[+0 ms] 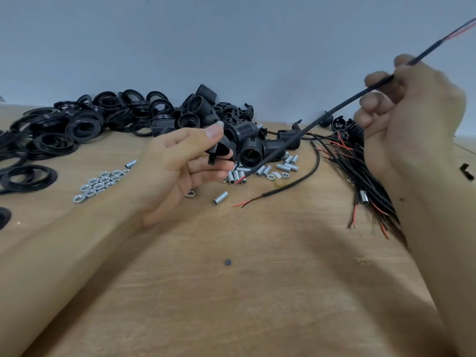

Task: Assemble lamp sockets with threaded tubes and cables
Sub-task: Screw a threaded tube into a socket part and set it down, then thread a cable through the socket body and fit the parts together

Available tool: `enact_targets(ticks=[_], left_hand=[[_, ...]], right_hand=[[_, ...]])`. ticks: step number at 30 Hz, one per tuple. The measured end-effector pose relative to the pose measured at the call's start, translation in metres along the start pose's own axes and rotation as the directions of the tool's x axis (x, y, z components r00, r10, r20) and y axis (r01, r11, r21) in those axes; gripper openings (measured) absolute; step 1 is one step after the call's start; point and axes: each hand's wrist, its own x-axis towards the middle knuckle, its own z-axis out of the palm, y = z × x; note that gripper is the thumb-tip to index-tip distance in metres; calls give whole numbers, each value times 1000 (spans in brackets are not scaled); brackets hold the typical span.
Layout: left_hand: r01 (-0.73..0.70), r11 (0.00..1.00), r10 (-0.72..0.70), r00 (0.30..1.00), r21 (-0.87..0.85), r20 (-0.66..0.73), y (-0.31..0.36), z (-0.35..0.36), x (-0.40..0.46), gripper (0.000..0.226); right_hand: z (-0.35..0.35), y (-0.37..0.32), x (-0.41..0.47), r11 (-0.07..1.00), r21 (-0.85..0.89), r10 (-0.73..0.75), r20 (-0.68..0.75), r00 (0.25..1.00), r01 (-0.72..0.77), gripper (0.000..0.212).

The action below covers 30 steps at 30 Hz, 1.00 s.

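Hidden or unclear: the black socket part (219,150) in the left hand (177,171) is mostly covered by thumb and fingers, so its exact shape cannot be told. The upper end of the held cable (332,113) runs out of frame at top right, where its red and black cores blur. The right forearm covers the near part of the cable bundle (360,173). The right hand (409,109) is motion-blurred, and its fingertips are not sharp.

Grip, left hand: palm up above the table (231,292), thumb on top and fingers curled below, pinching the socket part between them.

Grip, right hand: raised at right, fingers curled round the cable and pinching it. The cable slants down and left from this hand; its stripped red tip ends just right of the left hand's fingertips, near the socket part, apart from it as far as can be seen.

Surroundings: a pile of black sockets (257,140) lies just beyond the left hand; black rings (77,124) spread far left. Threaded tubes (265,171) lie scattered under the cable tip, one single tube (220,198) nearer. Hex nuts (100,182) lie left of the left wrist. A loose cable (291,185) lies on the table between the hands.
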Motion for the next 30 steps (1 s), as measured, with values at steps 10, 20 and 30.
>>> enact_targets(ticks=[10, 20, 30], left_hand=[[118, 943, -117, 993, -311, 20, 6, 1, -1, 28], [82, 880, -136, 987, -468, -82, 8, -5, 5, 36], [97, 908, -99, 995, -408, 14, 6, -4, 3, 41]], right_hand=[[0, 19, -13, 902, -411, 356, 525, 773, -137, 22], [2, 37, -29, 842, -540, 433, 669, 604, -6, 20], [14, 31, -27, 978, -124, 198, 322, 926, -166, 10]])
